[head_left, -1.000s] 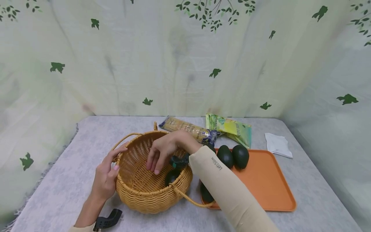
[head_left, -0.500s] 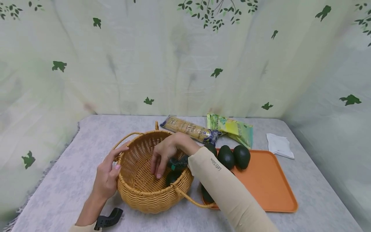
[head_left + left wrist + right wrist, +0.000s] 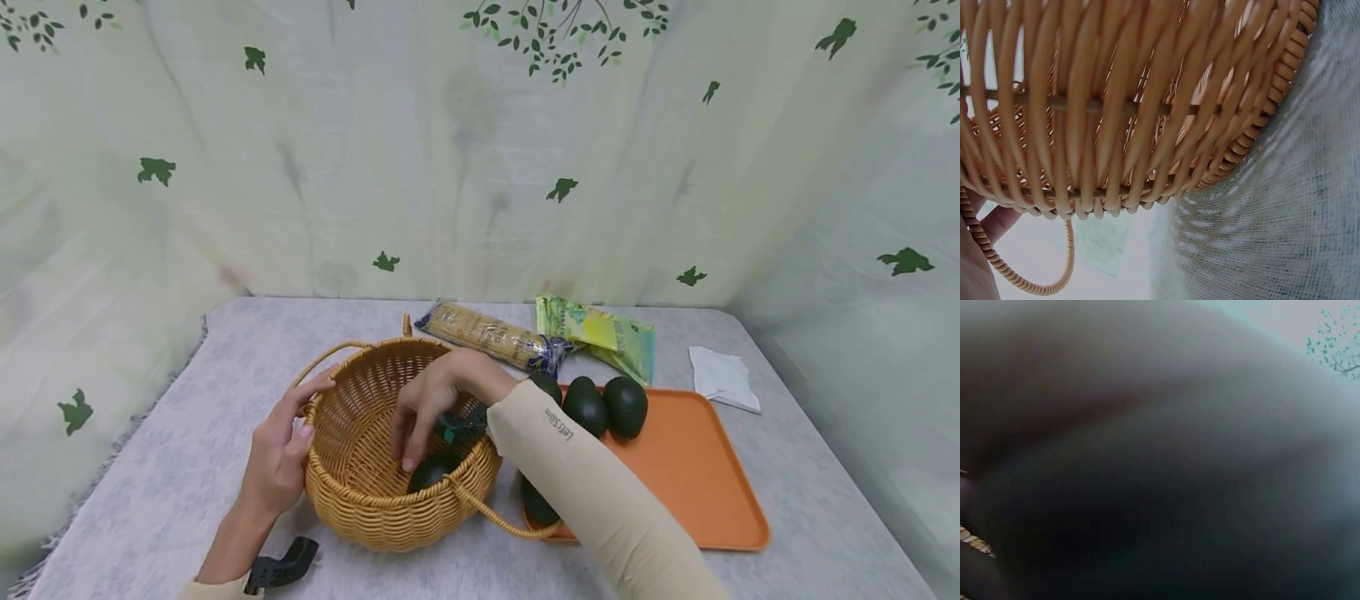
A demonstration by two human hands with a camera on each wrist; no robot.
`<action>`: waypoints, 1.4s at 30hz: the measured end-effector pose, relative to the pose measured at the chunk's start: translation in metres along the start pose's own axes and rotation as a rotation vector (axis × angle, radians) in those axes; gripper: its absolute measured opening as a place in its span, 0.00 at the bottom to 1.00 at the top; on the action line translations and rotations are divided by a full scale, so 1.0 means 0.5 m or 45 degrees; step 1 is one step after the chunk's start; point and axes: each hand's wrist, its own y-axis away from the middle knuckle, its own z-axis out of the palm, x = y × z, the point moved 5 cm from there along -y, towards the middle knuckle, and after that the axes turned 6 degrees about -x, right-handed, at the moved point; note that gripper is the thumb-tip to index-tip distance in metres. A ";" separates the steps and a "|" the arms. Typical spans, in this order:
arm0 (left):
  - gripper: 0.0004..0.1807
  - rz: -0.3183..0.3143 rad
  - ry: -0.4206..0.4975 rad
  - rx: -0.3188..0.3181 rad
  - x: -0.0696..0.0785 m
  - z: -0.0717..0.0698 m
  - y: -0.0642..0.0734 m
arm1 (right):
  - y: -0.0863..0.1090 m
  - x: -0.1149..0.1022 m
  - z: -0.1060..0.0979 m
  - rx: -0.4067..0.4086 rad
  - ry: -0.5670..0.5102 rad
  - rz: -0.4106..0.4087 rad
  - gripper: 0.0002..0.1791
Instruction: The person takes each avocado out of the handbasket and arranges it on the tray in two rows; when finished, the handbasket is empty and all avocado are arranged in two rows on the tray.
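Observation:
A round wicker basket (image 3: 390, 521) stands on the table. My left hand (image 3: 273, 462) grips its left rim; part of that hand also shows beside a loop handle (image 3: 1066, 262) in the left wrist view. My right hand (image 3: 431, 400) reaches down inside the basket, fingers loosely bent downward. Its thumb tip is right at a dark avocado (image 3: 433, 473) lying in the basket's near right part. A blurred dark surface fills most of the right wrist view. Other avocados (image 3: 626, 406) lie along the left side of an orange tray (image 3: 690, 483), partly hidden by my right sleeve.
Behind the basket lie a pack of noodles (image 3: 487, 332) and green-yellow packets (image 3: 600, 333). A white tissue packet (image 3: 722, 377) is beyond the tray's right corner. The basket's right handle (image 3: 502, 521) overlaps the tray's left edge. A printed curtain (image 3: 480, 167) hangs behind the table.
The avocado inside the basket has shifted left and towards me. My right hand has moved slightly right, with its fingers still down in the basket. My left hand keeps its hold.

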 end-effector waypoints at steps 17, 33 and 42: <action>0.29 0.011 0.020 0.003 0.001 -0.001 -0.002 | -0.004 0.003 0.000 0.006 -0.042 -0.043 0.36; 0.29 0.013 0.017 0.006 0.003 -0.002 -0.002 | -0.013 -0.003 0.007 0.006 -0.207 -0.207 0.34; 0.28 0.014 0.026 0.007 0.003 -0.002 -0.002 | -0.014 -0.007 0.006 0.036 -0.098 -0.263 0.33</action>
